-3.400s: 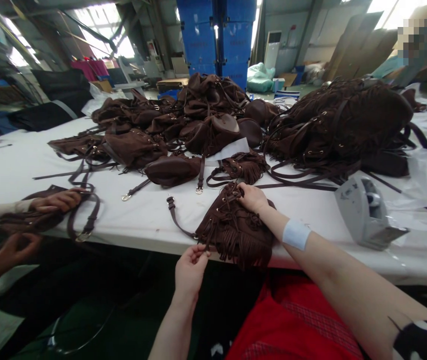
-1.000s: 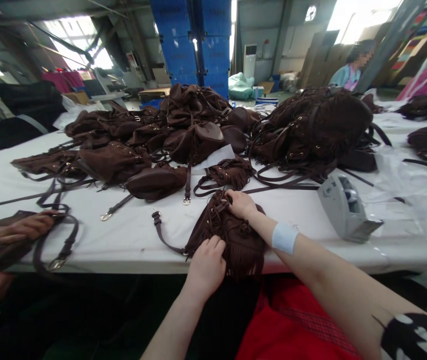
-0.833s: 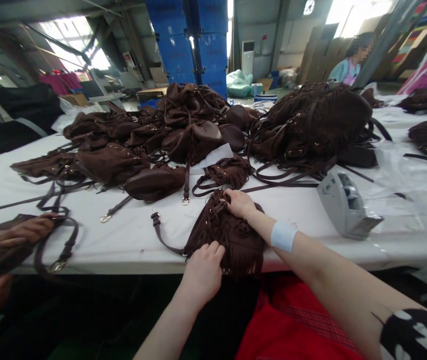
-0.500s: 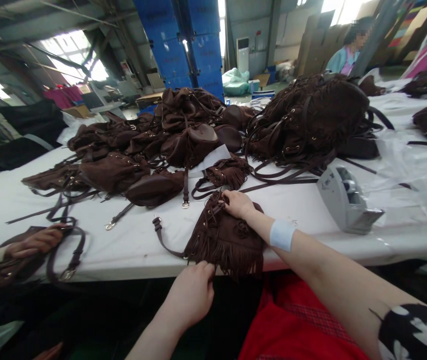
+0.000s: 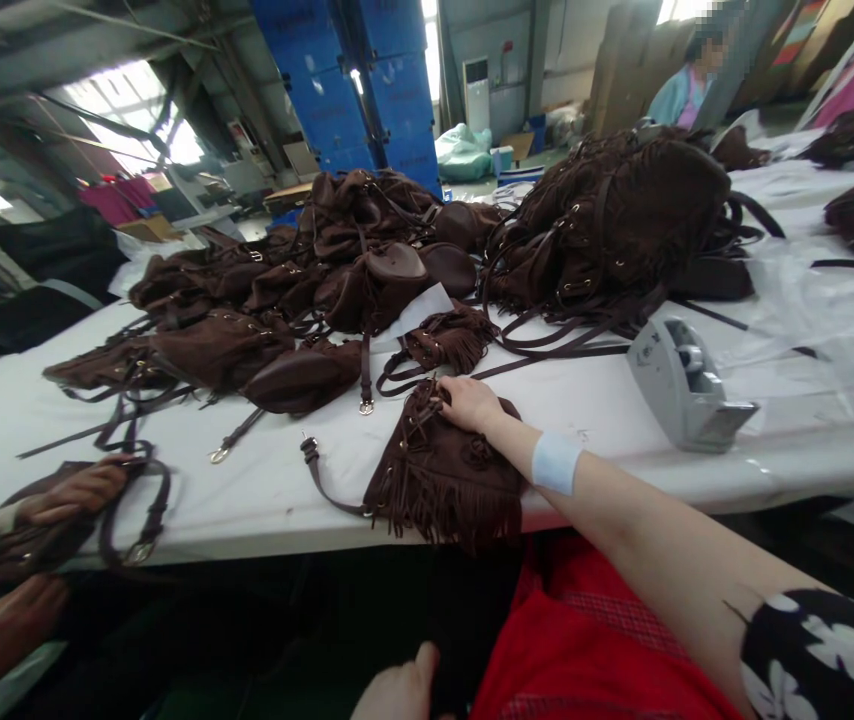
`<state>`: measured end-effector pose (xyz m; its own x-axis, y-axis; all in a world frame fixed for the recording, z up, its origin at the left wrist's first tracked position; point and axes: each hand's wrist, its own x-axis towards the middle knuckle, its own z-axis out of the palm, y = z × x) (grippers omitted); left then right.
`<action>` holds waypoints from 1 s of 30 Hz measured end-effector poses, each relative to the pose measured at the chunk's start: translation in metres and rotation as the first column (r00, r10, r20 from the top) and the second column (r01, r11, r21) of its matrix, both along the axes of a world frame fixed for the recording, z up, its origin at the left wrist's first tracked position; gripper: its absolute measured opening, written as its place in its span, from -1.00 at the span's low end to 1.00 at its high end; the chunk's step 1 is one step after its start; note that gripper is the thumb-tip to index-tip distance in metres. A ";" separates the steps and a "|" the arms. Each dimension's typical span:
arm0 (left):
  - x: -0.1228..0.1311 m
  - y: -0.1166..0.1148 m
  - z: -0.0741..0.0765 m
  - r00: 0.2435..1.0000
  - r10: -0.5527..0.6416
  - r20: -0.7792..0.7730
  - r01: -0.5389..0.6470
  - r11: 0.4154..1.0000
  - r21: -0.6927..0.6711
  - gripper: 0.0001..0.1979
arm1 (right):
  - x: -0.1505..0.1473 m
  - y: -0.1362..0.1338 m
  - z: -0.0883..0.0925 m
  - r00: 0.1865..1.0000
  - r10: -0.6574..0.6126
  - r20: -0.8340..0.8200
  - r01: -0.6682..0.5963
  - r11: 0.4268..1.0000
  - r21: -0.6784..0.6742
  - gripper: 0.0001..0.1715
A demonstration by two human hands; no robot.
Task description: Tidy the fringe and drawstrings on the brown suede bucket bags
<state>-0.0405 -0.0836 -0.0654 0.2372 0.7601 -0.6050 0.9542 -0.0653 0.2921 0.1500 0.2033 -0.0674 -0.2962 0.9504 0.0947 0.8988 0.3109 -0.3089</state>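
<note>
A brown suede fringed bag (image 5: 442, 480) lies at the near edge of the white table (image 5: 269, 490), its fringe hanging over the edge and its strap (image 5: 318, 470) trailing left. My right hand (image 5: 468, 402) rests on the bag's top, its fingers curled at the drawstring opening. A white band wraps that wrist. My left hand (image 5: 401, 690) is low, off the table at the bottom edge of the view; its fingers are hidden.
Two heaps of brown bags (image 5: 307, 290) (image 5: 622, 220) fill the middle of the table. A grey tape dispenser (image 5: 682, 385) stands at the right beside clear plastic. A co-worker's hands (image 5: 74, 495) hold a bag and strap at the left. Another person stands far back right.
My left hand has let go of the bag's fringe and dropped below the table edge. My right hand has stayed on the bag's top. The view has tilted slightly.
</note>
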 end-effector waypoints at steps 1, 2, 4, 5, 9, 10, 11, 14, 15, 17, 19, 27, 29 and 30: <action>0.001 0.002 -0.002 1.000 0.005 0.017 -0.007 0.992 0.124 -0.61 | 0.000 0.000 0.000 1.000 0.000 -0.003 0.000 1.000 0.000 -0.56; 0.003 0.006 -0.003 0.999 -0.005 0.050 -0.009 0.962 0.273 -0.61 | 0.000 0.000 0.000 1.000 -0.003 -0.007 0.003 1.000 0.000 -0.56; 0.011 0.024 0.002 0.992 -0.051 0.118 -0.024 0.830 0.557 -0.62 | 0.000 -0.001 0.000 1.000 -0.009 -0.009 0.009 1.000 -0.002 -0.56; 0.017 0.037 0.006 0.988 -0.078 0.135 -0.030 0.755 0.655 -0.62 | 0.000 -0.002 0.001 1.000 -0.010 -0.008 0.010 1.000 0.000 -0.56; 0.043 0.097 0.021 0.986 -0.132 0.107 0.006 0.656 0.755 -0.56 | 0.000 -0.005 0.005 1.000 -0.008 0.011 0.008 1.000 0.011 -0.58; 0.048 0.109 0.022 0.989 -0.128 0.081 0.028 0.677 0.735 -0.57 | 0.000 -0.005 0.005 1.000 -0.008 0.016 0.008 1.000 0.014 -0.59; 0.052 0.117 0.023 0.991 -0.122 0.047 0.053 0.705 0.707 -0.60 | 0.000 -0.005 0.005 1.000 -0.007 0.020 0.006 1.000 0.016 -0.59; 0.052 0.126 0.022 0.991 -0.112 -0.068 0.130 0.774 0.620 -0.75 | -0.001 -0.003 0.004 1.000 0.000 0.019 0.000 1.000 0.024 -0.57; 0.049 0.124 0.022 0.989 -0.116 -0.095 0.150 0.787 0.599 -0.77 | -0.001 -0.002 0.003 1.000 0.003 0.018 -0.003 1.000 0.026 -0.57; 0.041 0.116 0.024 0.983 -0.137 -0.120 0.181 0.798 0.575 -0.77 | -0.001 0.000 0.001 1.000 0.008 0.013 -0.009 0.999 0.031 -0.55; 0.035 0.108 0.027 0.978 -0.167 -0.122 0.207 0.805 0.555 -0.80 | -0.001 0.001 -0.001 1.000 0.016 0.008 -0.017 0.999 0.034 -0.54; 0.023 0.057 0.017 0.991 -0.076 -0.110 0.100 0.966 0.239 -0.73 | -0.001 0.000 -0.001 1.000 0.018 -0.010 -0.018 1.000 0.007 -0.59; 0.016 0.038 0.005 0.989 -0.053 -0.136 0.077 0.981 0.181 -0.70 | -0.001 0.000 0.000 1.000 0.016 -0.015 -0.016 1.000 0.006 -0.59; 0.012 0.028 -0.001 0.989 -0.051 -0.139 0.073 0.985 0.156 -0.68 | -0.001 0.000 0.000 1.000 0.011 -0.014 -0.011 1.000 0.005 -0.59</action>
<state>-0.0284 -0.0552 -0.0663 0.2121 0.8362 -0.5058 0.9765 -0.1614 0.1426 0.1492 0.2034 -0.0673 -0.3056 0.9466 0.1031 0.8910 0.3224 -0.3197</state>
